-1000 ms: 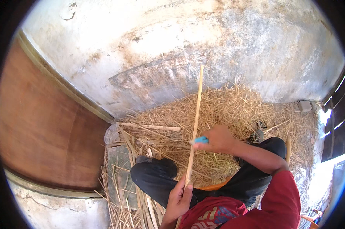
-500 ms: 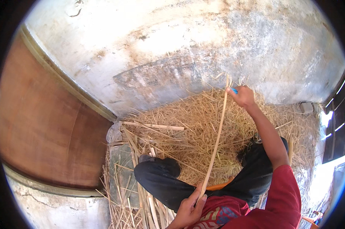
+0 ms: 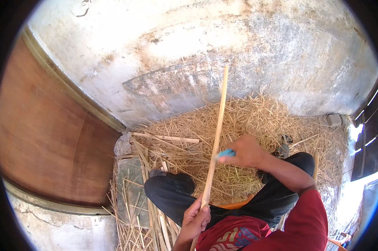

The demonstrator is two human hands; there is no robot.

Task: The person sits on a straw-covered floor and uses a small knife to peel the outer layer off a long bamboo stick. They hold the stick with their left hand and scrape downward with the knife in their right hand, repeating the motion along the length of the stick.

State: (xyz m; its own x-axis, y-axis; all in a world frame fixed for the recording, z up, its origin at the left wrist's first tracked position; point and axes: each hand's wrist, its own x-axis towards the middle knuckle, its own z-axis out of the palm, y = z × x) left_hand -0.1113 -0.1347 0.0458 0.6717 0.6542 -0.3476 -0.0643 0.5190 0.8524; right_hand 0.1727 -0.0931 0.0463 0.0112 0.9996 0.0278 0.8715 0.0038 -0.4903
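My left hand (image 3: 196, 219) grips the near end of a long pale bamboo strip (image 3: 217, 125) that points up and away toward the wall. My right hand (image 3: 245, 151) is closed around a tool with a light blue handle (image 3: 226, 154), pressed against the strip about halfway along it. I sit cross-legged in dark trousers (image 3: 172, 194) and a red shirt (image 3: 297, 226). A heap of thin straw-coloured shavings (image 3: 256, 121) lies in front of my legs.
A stained grey concrete wall (image 3: 205, 46) rises behind the shavings. A brown wooden door (image 3: 42, 138) stands at the left. More split strips (image 3: 164, 137) and a flat stone slab (image 3: 130, 184) lie beside my left knee. Dark sandals (image 3: 283, 144) rest at the right.
My right hand drew back from the far end of the strip to its middle, with the blue-handled tool. The strip straightened and now points upward.
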